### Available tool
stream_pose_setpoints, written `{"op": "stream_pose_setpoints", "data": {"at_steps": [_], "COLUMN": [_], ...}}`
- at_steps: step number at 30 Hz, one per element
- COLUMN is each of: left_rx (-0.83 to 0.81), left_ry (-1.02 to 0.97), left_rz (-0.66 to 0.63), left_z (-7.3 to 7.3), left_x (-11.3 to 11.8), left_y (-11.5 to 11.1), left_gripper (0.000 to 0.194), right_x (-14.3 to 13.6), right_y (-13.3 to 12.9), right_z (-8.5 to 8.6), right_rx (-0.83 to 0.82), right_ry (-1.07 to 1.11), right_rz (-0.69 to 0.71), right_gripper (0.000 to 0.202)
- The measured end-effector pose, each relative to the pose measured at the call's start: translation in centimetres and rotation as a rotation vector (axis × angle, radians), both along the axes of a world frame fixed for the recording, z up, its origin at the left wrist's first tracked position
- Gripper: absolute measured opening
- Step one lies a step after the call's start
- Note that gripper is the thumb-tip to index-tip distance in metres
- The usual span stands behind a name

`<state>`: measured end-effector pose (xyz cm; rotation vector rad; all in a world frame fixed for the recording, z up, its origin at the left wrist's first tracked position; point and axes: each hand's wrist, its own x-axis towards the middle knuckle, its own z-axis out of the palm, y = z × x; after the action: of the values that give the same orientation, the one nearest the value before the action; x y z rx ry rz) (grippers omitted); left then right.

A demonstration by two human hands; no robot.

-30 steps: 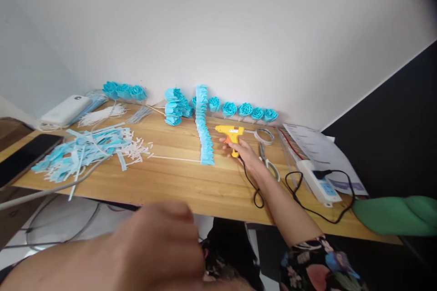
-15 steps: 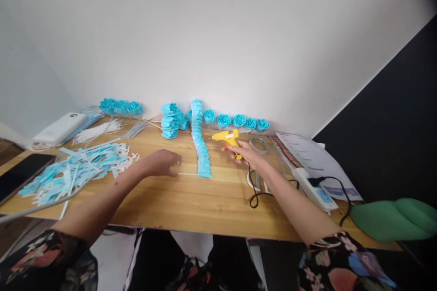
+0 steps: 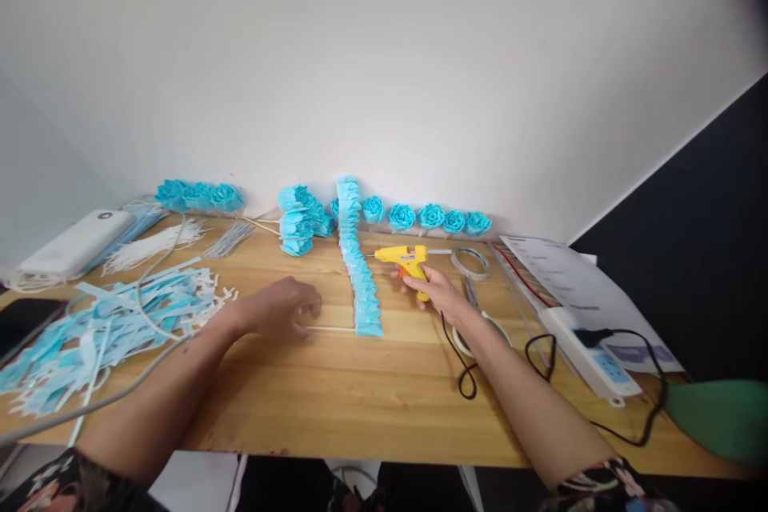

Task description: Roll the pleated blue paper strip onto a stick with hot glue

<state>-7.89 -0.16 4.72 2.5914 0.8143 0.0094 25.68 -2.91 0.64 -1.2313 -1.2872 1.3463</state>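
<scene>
My right hand (image 3: 435, 290) grips a yellow hot glue gun (image 3: 403, 258) by its handle, its nozzle pointing left at a ruffled blue strip (image 3: 358, 262). That long strip of overlapping petal-like pieces lies on the table, running away from me. A thin pale stick (image 3: 331, 329) extends leftward from the strip's near end. My left hand (image 3: 285, 308) is at the stick's other end, fingers curled around it; the exact grip is partly hidden. Beyond the strip, blue flowers (image 3: 297, 222) stand clustered on sticks, and more blue flowers (image 3: 430, 217) line the wall.
Cut blue and white strips (image 3: 138, 312) lie piled on the left, near a phone (image 3: 27, 320) and a white power bank (image 3: 78, 242). A tape roll (image 3: 470, 262), scissors (image 3: 473, 293), a power strip (image 3: 591, 356) and paper (image 3: 576, 280) are on the right. The gun's black cord (image 3: 465, 376) loops nearby.
The view has shifted, so the table appears lower and closer. My hands keep nearly the same places around the blue strip, and the glue gun remains in my right hand.
</scene>
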Motion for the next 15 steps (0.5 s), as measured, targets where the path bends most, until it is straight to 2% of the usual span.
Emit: {"op": "stream_pose_setpoints", "data": {"at_steps": [4, 15], "left_rx": [-0.033, -0.053], "left_ry": [-0.005, -0.005], "left_rz": [-0.008, 0.038], "left_z": [0.2, -0.2], "left_x": [0.2, 0.1], "left_y": [0.1, 0.2], "left_gripper": [0.008, 0.008], "right_x": [-0.2, -2.1], "right_y": [-0.1, 0.2], "right_z": [0.2, 0.8], "right_rx": [0.003, 0.047], "right_ry": [-0.064, -0.18], "right_rz": [0.026, -0.025], "right_gripper": [0.033, 0.032]}}
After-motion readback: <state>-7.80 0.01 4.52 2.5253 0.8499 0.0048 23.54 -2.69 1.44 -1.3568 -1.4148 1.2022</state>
